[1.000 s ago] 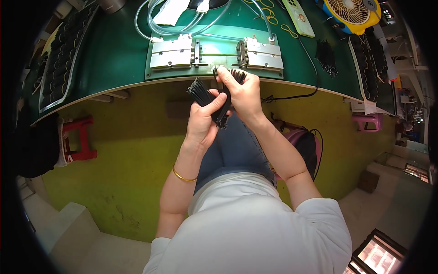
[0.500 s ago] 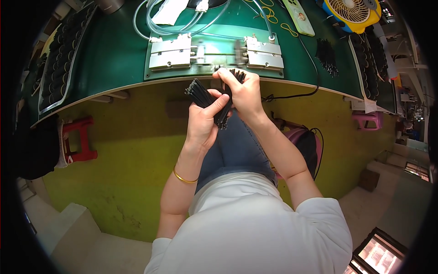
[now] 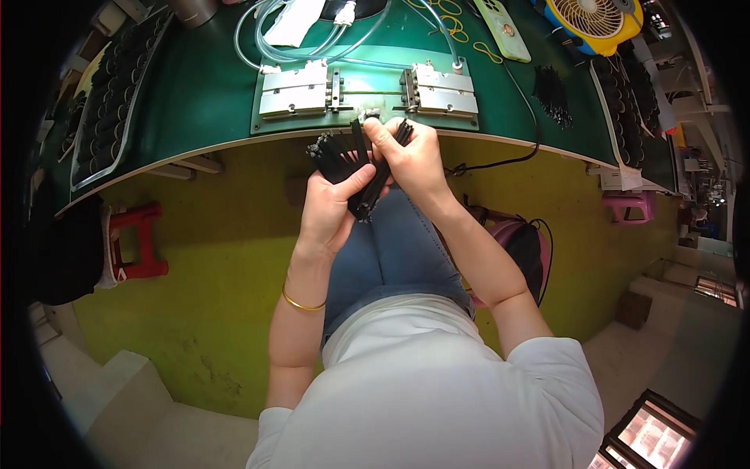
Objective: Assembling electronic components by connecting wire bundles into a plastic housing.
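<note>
Two hands: both closed on one bundle of thin black rods [image 3: 351, 168], held over the lap, just near of the surface edge.
Left hand [image 3: 332, 207]: grips the bundle from below, thumb across it.
Right hand [image 3: 410, 156]: pinches the rods' upper ends.
Surface [image 3: 195, 94]: green, curved near edge.
Jig [image 3: 367, 90]: two metal blocks on a green plate, just beyond the hands.
Tubing [image 3: 266, 47]: clear, far side.
Fan [image 3: 594, 19]: far right.
Stool [image 3: 137, 242]: red, on the floor at left.
</note>
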### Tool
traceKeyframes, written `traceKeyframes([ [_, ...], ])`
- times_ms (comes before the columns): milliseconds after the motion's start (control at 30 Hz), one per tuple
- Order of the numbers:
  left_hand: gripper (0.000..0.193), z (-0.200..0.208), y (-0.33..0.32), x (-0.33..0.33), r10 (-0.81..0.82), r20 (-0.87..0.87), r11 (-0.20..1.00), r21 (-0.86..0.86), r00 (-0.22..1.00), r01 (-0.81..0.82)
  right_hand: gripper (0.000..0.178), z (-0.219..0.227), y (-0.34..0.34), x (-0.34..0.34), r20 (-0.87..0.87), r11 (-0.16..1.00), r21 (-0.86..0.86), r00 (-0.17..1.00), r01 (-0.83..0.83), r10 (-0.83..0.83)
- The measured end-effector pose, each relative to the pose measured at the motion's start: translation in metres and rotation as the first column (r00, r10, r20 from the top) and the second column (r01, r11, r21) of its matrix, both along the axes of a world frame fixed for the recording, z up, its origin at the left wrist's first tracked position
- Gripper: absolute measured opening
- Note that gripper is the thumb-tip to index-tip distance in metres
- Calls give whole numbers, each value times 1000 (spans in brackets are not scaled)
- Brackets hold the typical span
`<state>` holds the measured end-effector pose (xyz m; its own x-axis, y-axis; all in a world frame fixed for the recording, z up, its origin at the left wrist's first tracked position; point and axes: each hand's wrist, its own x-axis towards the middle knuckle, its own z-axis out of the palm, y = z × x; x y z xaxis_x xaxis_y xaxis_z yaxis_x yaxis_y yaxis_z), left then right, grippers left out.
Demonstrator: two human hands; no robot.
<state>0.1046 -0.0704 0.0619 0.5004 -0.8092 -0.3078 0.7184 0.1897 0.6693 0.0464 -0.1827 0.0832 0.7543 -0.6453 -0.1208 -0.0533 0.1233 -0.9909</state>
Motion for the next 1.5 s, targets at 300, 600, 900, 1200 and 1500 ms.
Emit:
traceKeyframes([
  [300,14,-4,-6,-10,94,-66,995,16,993,-93,19,-4,1,2,34,998,-28,998,54,-53],
  [600,13,-7,-11,-8,74,-85,997,14,994,-73,19,-5,-5,6,37,997,69,999,36,-38],
  [900,14,-3,-15,-9,64,-47,998,-13,997,-65,22,-7,-6,9,51,986,156,996,61,-69],
  [1200,13,2,-10,-11,97,-7,995,2,995,-97,20,-7,-1,6,60,994,-85,996,74,-69],
  [1500,14,-5,-10,-10,110,-38,994,18,993,-109,19,-5,1,5,-4,997,-27,997,77,-77],
])
